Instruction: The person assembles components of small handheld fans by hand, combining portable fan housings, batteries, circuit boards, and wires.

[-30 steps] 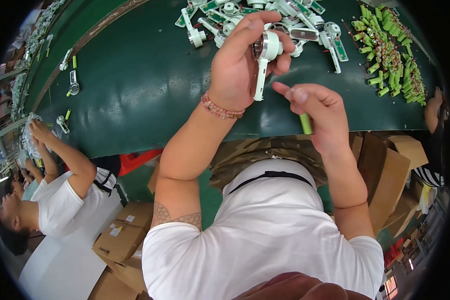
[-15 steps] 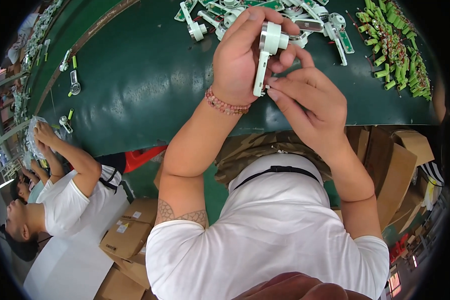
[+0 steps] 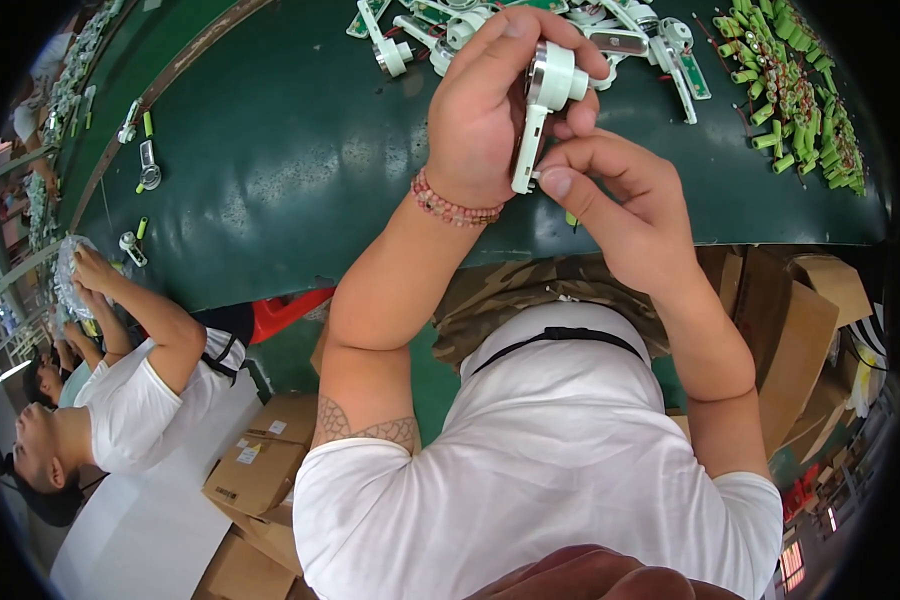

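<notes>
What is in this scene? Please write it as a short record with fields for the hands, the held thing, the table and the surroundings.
left hand: left hand grips the white plastic part around its round head
right hand: right hand pinches the lower end of the part's long handle
wrist: bead bracelet on the left wrist
table: green table
near top edge: pile of white parts
right side: heap of green cylinders
beside the person: cardboard boxes
others: a co-worker at the left, hands at the table
</notes>
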The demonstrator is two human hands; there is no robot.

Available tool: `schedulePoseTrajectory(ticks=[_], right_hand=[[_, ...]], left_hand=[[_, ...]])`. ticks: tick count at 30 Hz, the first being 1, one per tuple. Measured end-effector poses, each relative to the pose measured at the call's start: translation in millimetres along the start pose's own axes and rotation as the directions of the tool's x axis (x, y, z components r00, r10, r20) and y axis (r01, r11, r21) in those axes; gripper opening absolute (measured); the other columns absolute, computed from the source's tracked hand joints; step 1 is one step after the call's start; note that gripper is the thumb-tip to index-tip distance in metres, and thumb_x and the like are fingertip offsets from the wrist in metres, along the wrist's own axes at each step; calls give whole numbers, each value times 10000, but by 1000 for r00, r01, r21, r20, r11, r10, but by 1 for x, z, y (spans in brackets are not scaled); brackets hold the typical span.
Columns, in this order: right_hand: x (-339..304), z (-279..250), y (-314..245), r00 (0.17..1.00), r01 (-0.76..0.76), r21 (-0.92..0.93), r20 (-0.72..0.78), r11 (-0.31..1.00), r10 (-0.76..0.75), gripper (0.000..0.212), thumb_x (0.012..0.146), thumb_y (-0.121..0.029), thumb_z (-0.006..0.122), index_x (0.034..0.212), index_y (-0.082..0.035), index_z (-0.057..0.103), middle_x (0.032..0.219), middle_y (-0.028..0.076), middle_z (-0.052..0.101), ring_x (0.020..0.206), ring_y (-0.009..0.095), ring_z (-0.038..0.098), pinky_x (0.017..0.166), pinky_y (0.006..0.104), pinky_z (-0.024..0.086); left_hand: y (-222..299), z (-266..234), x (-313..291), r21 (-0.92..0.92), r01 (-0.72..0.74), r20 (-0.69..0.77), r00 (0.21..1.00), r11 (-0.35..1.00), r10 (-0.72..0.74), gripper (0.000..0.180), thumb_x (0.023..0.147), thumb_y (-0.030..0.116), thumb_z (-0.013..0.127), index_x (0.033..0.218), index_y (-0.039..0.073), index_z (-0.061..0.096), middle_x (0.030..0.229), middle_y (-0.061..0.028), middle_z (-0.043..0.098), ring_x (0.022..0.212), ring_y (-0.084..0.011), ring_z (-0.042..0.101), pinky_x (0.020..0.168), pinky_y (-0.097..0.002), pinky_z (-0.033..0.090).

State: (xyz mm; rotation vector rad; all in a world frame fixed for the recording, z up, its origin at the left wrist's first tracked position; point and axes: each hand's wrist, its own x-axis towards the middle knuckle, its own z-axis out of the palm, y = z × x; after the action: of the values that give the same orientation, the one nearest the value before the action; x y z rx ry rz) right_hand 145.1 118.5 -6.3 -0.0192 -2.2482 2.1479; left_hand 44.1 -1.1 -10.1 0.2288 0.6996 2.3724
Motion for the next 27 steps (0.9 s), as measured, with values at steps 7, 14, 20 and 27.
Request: schedulePoseTrajectory(ticks=[7,14,20,27], right_hand=[[-3,4,-6,985,-157,76,-57,985,161,82,852,-54,681,876,25,686,831,38,667,770,94,591,714,252,470],[-5,5,-1,995,-93,35,-42,995,95,77,848,-54,685,876,18,682,817,27,673,749,74,579,690,237,463],[-9,8,-6,972,-221,157,-46,963,231,85,855,-56,683,884,23,682,825,20,678,750,64,569,688,232,456],[-13,13,3,979,-152,236,-98,960,179,89,854,-58,683,889,24,686,820,12,674,735,49,547,657,217,436]], left_hand=[[0,1,-1,0,-8,31,999,1000,8,306,1045,278,370,1028,14,524,959,-183,595,645,-185,584,584,-274,509],[0,3,-4,63,-45,15,999,997,44,316,1045,290,375,1020,12,525,948,-178,601,644,-173,582,580,-268,503],[3,10,-10,290,-124,41,992,949,117,327,1041,302,386,1003,10,529,941,-175,618,627,-150,579,583,-252,496],[-9,-1,-7,353,-222,131,974,909,187,318,1034,287,393,1055,4,536,957,-188,629,617,-166,568,546,-262,480]])
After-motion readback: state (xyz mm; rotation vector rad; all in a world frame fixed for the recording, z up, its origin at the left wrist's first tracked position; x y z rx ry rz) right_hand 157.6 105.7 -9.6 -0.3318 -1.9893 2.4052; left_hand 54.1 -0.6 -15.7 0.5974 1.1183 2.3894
